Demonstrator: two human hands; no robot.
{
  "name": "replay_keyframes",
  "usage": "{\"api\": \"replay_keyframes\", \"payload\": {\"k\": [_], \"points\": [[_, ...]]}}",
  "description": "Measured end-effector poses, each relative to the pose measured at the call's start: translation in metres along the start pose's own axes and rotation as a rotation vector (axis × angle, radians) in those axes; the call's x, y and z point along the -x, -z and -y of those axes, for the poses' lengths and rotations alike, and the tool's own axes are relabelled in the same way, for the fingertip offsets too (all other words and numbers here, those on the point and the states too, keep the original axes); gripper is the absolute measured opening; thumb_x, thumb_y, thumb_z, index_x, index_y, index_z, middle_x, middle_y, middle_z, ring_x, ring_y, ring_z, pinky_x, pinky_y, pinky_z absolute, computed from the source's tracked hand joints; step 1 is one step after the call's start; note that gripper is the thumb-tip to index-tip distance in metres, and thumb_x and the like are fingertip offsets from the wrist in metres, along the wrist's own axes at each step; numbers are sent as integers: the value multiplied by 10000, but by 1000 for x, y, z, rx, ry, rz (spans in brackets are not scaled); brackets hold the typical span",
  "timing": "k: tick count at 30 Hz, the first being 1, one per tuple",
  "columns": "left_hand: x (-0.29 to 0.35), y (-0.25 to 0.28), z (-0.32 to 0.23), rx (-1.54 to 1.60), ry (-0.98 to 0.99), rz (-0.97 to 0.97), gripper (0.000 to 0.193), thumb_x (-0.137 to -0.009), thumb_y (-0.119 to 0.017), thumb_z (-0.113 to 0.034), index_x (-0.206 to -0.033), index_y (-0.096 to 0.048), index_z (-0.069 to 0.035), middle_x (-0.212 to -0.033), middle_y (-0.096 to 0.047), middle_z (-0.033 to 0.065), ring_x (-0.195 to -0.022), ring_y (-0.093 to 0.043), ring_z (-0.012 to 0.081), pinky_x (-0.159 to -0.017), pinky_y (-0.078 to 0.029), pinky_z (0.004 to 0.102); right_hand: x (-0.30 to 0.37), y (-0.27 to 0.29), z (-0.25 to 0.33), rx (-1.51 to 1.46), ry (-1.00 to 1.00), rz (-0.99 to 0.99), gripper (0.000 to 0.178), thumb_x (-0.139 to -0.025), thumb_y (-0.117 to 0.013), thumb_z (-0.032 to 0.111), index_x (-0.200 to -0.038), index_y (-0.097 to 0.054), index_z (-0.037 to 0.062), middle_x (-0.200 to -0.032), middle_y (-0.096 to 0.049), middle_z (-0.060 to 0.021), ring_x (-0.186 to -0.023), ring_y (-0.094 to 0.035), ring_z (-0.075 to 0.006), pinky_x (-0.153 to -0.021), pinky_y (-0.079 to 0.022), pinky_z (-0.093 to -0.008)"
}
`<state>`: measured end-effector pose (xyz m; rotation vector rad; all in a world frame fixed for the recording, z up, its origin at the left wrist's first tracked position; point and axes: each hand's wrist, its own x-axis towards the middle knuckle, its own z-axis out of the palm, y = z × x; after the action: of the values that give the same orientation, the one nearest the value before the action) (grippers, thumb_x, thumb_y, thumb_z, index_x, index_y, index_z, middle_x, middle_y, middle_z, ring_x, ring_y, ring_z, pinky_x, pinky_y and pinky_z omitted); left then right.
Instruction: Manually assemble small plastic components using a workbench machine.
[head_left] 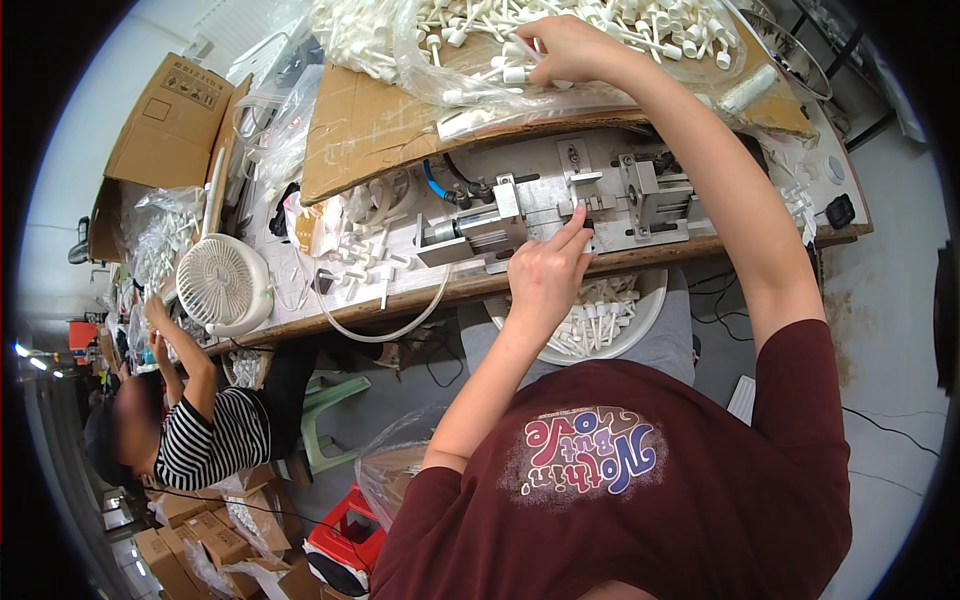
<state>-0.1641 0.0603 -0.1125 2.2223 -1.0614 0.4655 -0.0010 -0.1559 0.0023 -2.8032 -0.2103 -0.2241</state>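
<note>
My right hand (568, 52) reaches into a heap of white plastic parts (690, 30) with short stems and cup-shaped ends, lying in clear plastic film on a cardboard sheet. Its fingers pinch at a white plastic part (515, 75) at the heap's near edge. Lower down, my left hand (548, 272) is at the metal fixture (615, 205) on the bench, index finger stretched toward the small central holder and the other fingers partly bent. Nothing shows in its grasp. A dark piece beside its fingertips is too small to make out.
A white basin (655, 310) of similar parts rests on my lap below the bench edge (400, 300). Left of the fixture lie loose white parts (365, 255), a clear hose and a white fan (225, 285). Another person (210, 430) works at the far left, beside cardboard boxes (200, 535).
</note>
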Motion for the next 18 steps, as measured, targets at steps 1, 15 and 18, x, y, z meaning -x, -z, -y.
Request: {"api": "replay_keyframes", "payload": {"k": [1, 15, 18], "points": [[0, -1, 0, 6, -2, 0, 268, -681, -796, -151, -937, -733, -102, -1175, -693, 1, -597, -642, 186, -584, -500, 275, 2, 1, -5, 9, 30, -20, 445, -646, -746, 222, -1020, -594, 33, -830, -637, -131, -716, -632, -274, -616, -489, -403], [5, -2, 4, -21, 1, -2, 257, -701, -790, -156, -948, -732, -113, -1196, -683, -8, -578, -642, 202, -560, -513, 285, 25, 22, -16, -537, -265, -163, 404, -788, -713, 261, -1053, -640, -34, -838, -685, -135, -694, -658, -166, -590, -531, -292], [4, -5, 4, -3, -19, -13, 258, -707, -789, -162, -953, -732, -111, -1201, -680, -9, -587, -646, 204, -559, -512, 287, 28, 28, -36, -647, -226, -154, 402, -834, -704, 289, -1075, -641, -27, -874, -702, -107, -657, -629, -97, -564, -511, -228]]}}
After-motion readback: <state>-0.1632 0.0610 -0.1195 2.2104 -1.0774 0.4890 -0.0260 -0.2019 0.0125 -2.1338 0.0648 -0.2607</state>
